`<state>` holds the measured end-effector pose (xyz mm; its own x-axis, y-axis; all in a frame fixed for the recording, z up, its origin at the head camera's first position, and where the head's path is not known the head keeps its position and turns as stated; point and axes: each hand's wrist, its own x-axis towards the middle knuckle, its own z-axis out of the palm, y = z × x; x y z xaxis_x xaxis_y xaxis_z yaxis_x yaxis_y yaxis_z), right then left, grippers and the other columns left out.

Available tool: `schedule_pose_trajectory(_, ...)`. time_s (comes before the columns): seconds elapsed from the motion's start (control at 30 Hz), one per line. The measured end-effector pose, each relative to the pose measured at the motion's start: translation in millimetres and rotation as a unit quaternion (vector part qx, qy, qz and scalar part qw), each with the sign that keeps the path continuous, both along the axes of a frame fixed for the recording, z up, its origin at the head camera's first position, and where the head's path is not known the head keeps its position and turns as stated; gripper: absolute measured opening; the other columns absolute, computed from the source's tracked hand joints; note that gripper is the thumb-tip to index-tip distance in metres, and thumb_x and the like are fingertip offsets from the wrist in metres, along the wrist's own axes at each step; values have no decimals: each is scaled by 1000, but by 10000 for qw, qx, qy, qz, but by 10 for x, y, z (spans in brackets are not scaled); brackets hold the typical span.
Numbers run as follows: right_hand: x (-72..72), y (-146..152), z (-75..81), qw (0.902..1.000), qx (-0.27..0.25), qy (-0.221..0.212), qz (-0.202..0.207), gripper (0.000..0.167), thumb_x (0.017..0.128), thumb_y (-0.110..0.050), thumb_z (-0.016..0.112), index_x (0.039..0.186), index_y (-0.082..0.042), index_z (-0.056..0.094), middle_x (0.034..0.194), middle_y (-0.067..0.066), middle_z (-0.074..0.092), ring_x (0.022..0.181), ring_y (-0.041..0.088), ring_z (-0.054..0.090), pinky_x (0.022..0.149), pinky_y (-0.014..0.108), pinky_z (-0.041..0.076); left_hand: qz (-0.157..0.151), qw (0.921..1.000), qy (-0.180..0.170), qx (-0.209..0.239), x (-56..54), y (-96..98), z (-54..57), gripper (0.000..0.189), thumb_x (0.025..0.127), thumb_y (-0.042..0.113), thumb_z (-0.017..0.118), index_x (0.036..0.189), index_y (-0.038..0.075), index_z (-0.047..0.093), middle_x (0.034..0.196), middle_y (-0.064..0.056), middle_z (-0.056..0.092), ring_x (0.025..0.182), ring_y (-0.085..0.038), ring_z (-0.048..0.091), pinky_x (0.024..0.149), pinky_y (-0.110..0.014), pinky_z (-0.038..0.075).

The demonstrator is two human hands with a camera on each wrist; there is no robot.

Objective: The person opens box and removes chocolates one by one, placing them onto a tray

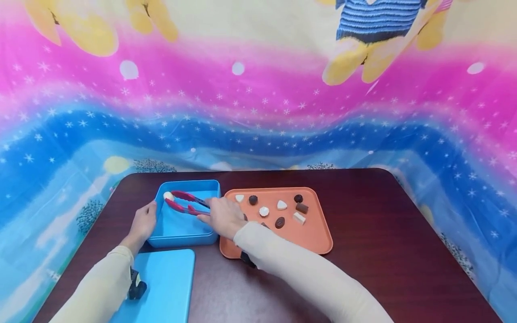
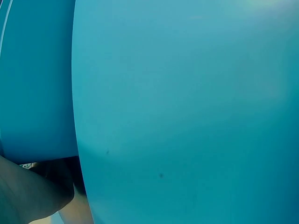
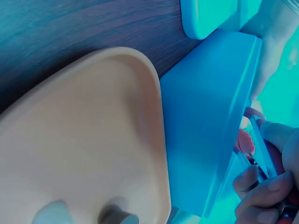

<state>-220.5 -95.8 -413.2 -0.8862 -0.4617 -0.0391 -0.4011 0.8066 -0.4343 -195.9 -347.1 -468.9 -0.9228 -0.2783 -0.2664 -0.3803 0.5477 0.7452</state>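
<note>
My right hand [image 1: 224, 216] grips a pair of tongs with red tips [image 1: 180, 207], reaching over the open blue box [image 1: 183, 242]. A round, cream-white chocolate [image 1: 168, 196] sits between the tong tips, close to the box's far left corner. At the box's left wall, my left hand [image 1: 143, 223] holds the side near the rim. In the right wrist view the curled fingers [image 3: 266, 191] wrap the tongs' handles. The blue lid [image 2: 187, 102] fills most of the left wrist view.
An orange tray [image 1: 319, 240] stands right of the box, bearing several dark, brown and white chocolates, among them an oval dark one [image 1: 280, 222]. My right forearm crosses the tray's near edge. The blue lid lies flat in front of the box on a dark wooden table [image 1: 363, 224]. A printed cloth hangs behind.
</note>
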Motion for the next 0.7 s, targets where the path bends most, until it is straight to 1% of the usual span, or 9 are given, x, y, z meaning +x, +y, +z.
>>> schedule_pose_trajectory(0.03, 3, 22, 6, 10000, -32, -73, -13, 56, 91, -52, 70, 141, -27, 62, 80, -4, 64, 54, 12, 54, 39, 25, 34, -5, 10000, -12, -11, 1, -2, -2, 68, 109, 46, 6, 161, 2, 8, 167, -27, 10, 154, -50, 13, 123, -66, 18)
schedule_pose_trajectory(0.13, 5, 94, 25, 9998, -95, -144, 27, 57, 92, -51, 70, 143, -27, 60, 76, -2, 64, 51, 14, 52, 38, 24, 32, 1, 10000, 10, -50, -4, -7, 3, 68, 109, 46, 6, 161, 2, 9, 166, -27, 11, 153, -50, 14, 123, -66, 19)
schedule_pose_trajectory(0.27, 14, 195, 57, 9995, -170, 24, 248, 55, 92, -48, 71, 141, -25, 62, 69, -2, 60, 49, 14, 51, 39, 23, 33, 20, 9999, 96, -78, -22, -11, 24, 68, 109, 46, 7, 160, 1, 10, 166, -27, 12, 153, -50, 14, 123, -66, 19)
schedule_pose_trajectory(0.37, 37, 270, 69, 9988, -232, 146, 407, 53, 93, -46, 71, 139, -22, 63, 70, -5, 59, 50, 12, 51, 39, 21, 33, 14, 9999, 101, -78, -22, -7, 33, 69, 109, 46, 7, 160, 1, 10, 166, -27, 12, 153, -50, 14, 123, -66, 19)
schedule_pose_trajectory(0.43, 58, 316, 67, 9983, -287, 164, 483, 52, 93, -45, 71, 139, -21, 64, 68, -5, 59, 49, 12, 50, 38, 20, 32, 21, 10000, 74, -60, -15, -3, 30, 69, 109, 46, 7, 160, 1, 10, 166, -28, 11, 153, -50, 14, 123, -66, 19)
schedule_pose_trajectory(0.63, 138, 438, 50, 9982, -331, 231, 449, 52, 94, -47, 70, 140, -22, 63, 57, -4, 53, 40, 14, 42, 34, 20, 24, 9, 9999, 75, -76, 10, 9, 24, 68, 109, 46, 7, 160, 1, 11, 166, -27, 13, 154, -50, 14, 124, -65, 18)
schedule_pose_trajectory(0.7, 164, 470, 53, 9981, -345, 239, 458, 52, 94, -48, 69, 139, -23, 63, 57, -5, 52, 40, 13, 41, 34, 19, 24, -8, 10000, 64, -65, 22, 12, 26, 68, 109, 45, 7, 160, 1, 11, 166, -27, 13, 154, -49, 13, 124, -64, 18)
